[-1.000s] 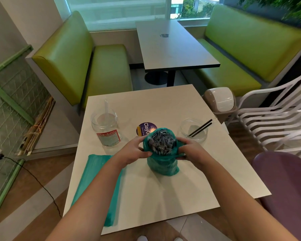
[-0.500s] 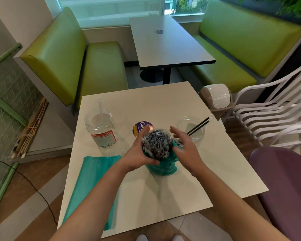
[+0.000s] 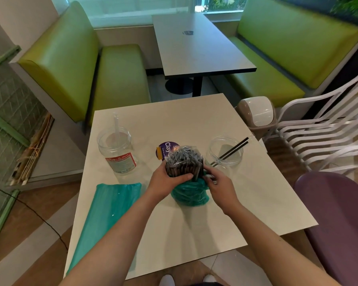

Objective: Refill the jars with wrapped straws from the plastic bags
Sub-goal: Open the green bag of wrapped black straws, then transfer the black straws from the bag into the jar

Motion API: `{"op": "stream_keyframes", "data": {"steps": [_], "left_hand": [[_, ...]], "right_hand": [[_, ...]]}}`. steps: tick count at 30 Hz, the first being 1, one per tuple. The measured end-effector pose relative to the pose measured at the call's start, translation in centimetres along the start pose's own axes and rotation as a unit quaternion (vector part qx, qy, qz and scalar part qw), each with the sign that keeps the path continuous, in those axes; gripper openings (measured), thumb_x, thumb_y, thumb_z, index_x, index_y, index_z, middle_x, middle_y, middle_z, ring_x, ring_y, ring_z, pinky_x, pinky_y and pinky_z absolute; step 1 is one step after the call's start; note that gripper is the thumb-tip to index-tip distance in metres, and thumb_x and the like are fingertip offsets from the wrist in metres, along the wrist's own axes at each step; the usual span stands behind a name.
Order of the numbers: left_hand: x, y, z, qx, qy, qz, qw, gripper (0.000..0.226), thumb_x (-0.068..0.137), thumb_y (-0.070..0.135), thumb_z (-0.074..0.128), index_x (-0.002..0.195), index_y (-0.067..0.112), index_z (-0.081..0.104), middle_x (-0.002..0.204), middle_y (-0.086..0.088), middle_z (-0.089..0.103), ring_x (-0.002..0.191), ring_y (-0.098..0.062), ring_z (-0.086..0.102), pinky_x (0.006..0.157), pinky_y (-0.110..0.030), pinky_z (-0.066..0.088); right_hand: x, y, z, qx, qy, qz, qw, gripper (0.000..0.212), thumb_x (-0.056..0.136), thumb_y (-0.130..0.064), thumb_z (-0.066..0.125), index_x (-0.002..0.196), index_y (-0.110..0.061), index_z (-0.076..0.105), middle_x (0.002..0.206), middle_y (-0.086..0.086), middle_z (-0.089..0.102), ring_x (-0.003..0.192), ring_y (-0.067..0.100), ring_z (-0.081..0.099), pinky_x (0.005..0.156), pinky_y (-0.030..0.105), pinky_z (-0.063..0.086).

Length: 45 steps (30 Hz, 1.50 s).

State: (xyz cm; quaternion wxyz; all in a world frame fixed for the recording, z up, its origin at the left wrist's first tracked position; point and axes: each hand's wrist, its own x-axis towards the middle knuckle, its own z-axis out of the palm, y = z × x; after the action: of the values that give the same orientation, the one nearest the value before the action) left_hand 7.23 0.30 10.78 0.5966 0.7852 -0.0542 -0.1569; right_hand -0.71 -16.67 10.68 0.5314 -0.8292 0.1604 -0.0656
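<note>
A thick bundle of wrapped dark straws [image 3: 183,162] stands upright, half out of a crumpled teal plastic bag [image 3: 189,194] in the middle of the white table [image 3: 246,203]. My left hand [image 3: 167,181] grips the bundle around its lower part. My right hand [image 3: 219,185] holds the bag's rim down at the right of the bundle. A clear jar with a red label [image 3: 117,151] holds one clear straw at the left. A second clear jar [image 3: 225,154] at the right holds two black straws.
A flat teal bag [image 3: 105,213] lies at the table's front left. A purple round lid [image 3: 165,148] lies behind the bundle. A small swing-lid bin [image 3: 256,114] and white stacked chairs [image 3: 322,137] stand to the right, a purple chair [image 3: 339,219] nearer.
The bag's rim has been pushed down, and the straw bundle has risen out of the bag in my left hand. My right hand went from the bundle's top to the bag's rim.
</note>
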Motion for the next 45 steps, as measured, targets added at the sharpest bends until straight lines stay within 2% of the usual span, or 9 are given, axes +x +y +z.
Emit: {"op": "stream_keyframes", "data": {"steps": [6,9,14,18,23,27,32,39,45], "left_hand": [[0.3,0.2,0.2,0.009,-0.01,0.006,1.0,0.081,0.067,0.028,0.089,0.136,0.021,0.048,0.12,0.008,0.061,0.112,-0.01,0.057,0.084,-0.014,0.043],[0.9,0.1,-0.1,0.003,-0.026,0.003,1.0,0.084,0.068,0.022,0.088,0.14,0.019,0.044,0.125,0.004,0.061,0.118,-0.013,0.056,0.098,-0.026,0.046],[0.9,-0.1,0.0,0.004,-0.052,0.009,0.999,0.092,0.059,0.019,0.093,0.135,0.026,0.042,0.124,0.008,0.061,0.119,-0.011,0.056,0.095,-0.021,0.048],[0.6,-0.7,0.8,-0.015,-0.031,0.013,0.999,0.097,0.041,0.032,0.098,0.117,0.044,0.04,0.125,0.009,0.06,0.119,-0.008,0.057,0.1,-0.033,0.05],[0.3,-0.3,1.7,-0.004,0.033,0.029,0.999,0.085,0.055,0.021,0.096,0.116,0.04,0.039,0.114,0.016,0.06,0.109,-0.005,0.058,0.093,-0.021,0.046],[0.7,-0.3,1.6,0.006,0.076,0.02,0.997,0.084,0.06,0.033,0.093,0.131,0.026,0.048,0.116,0.011,0.063,0.108,-0.007,0.059,0.091,-0.02,0.047],[1.0,-0.2,1.1,0.016,0.096,0.013,0.995,0.086,0.063,0.032,0.092,0.136,0.02,0.048,0.118,0.009,0.061,0.109,-0.007,0.056,0.092,-0.02,0.043],[1.1,-0.9,0.9,-0.011,0.053,0.005,0.999,0.097,0.057,0.034,0.094,0.139,0.023,0.044,0.125,0.009,0.062,0.118,-0.011,0.058,0.103,-0.032,0.047],[0.5,-0.7,0.6,-0.031,-0.017,0.02,0.999,0.099,0.052,0.015,0.096,0.133,0.026,0.039,0.124,0.012,0.059,0.118,-0.006,0.055,0.094,-0.02,0.045]], "right_hand": [[0.0,-0.8,0.0,-0.014,0.028,-0.041,0.999,0.055,0.089,0.005,0.051,0.136,-0.024,0.054,0.116,-0.011,0.054,0.115,0.007,0.043,0.106,0.025,0.035],[-0.1,-1.8,-0.2,0.012,0.023,-0.073,0.997,0.063,0.084,-0.002,0.059,0.141,-0.027,0.047,0.118,-0.023,0.05,0.12,0.005,0.041,0.106,0.023,0.032],[1.3,-1.8,0.4,0.016,0.014,-0.067,0.998,0.059,0.085,-0.023,0.071,0.14,-0.026,0.048,0.12,-0.007,0.055,0.112,0.008,0.054,0.098,0.028,0.046],[2.1,-2.5,0.5,0.019,0.029,-0.06,0.998,0.042,0.081,-0.022,0.076,0.119,-0.028,0.061,0.104,-0.006,0.057,0.095,0.008,0.057,0.083,0.024,0.049],[2.7,-2.6,0.1,0.062,0.033,-0.032,0.997,0.023,0.076,-0.021,0.081,0.093,-0.019,0.066,0.094,-0.005,0.057,0.084,0.01,0.06,0.071,0.015,0.048],[2.8,-2.5,-0.6,0.097,-0.001,-0.009,0.995,0.015,0.08,-0.021,0.078,0.091,-0.021,0.067,0.087,-0.007,0.066,0.083,0.008,0.063,0.073,0.021,0.053],[3.0,-2.6,-1.2,0.092,-0.007,-0.021,0.995,0.008,0.09,-0.016,0.066,0.097,-0.02,0.062,0.088,-0.01,0.067,0.076,-0.005,0.06,0.067,0.008,0.045],[2.7,-2.6,-0.7,0.045,-0.002,-0.035,0.998,0.01,0.087,-0.015,0.069,0.094,-0.016,0.063,0.085,-0.007,0.065,0.076,0.003,0.058,0.063,0.01,0.045],[2.2,-2.9,-0.3,0.023,0.004,-0.042,0.999,0.007,0.085,-0.014,0.069,0.092,-0.014,0.065,0.082,-0.008,0.065,0.076,0.004,0.058,0.061,0.009,0.043]]}}
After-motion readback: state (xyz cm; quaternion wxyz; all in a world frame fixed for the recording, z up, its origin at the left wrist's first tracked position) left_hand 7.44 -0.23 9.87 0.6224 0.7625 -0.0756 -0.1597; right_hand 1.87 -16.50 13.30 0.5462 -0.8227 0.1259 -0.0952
